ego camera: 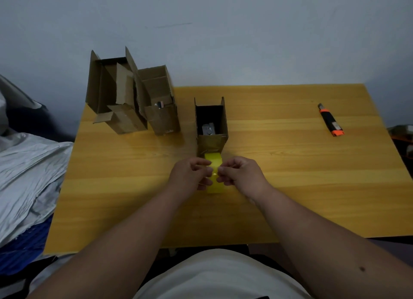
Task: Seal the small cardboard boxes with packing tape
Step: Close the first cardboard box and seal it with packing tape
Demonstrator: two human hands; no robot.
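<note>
A yellow roll of packing tape (215, 188) stands on edge on the wooden table (290, 164), just in front of a small open cardboard box (211, 124). My left hand (190, 173) grips the roll from the left. My right hand (240, 172) pinches at the roll's top surface from the right. The box has its flaps up and a grey object inside. Two more open cardboard boxes stand at the table's back left: a larger one (116, 93) and a smaller one (162, 102) holding small items.
An orange and black utility knife (330, 120) lies at the table's right side. Crumpled grey and white plastic sheeting (29, 169) is piled off the table's left edge. A pale wall runs behind the table.
</note>
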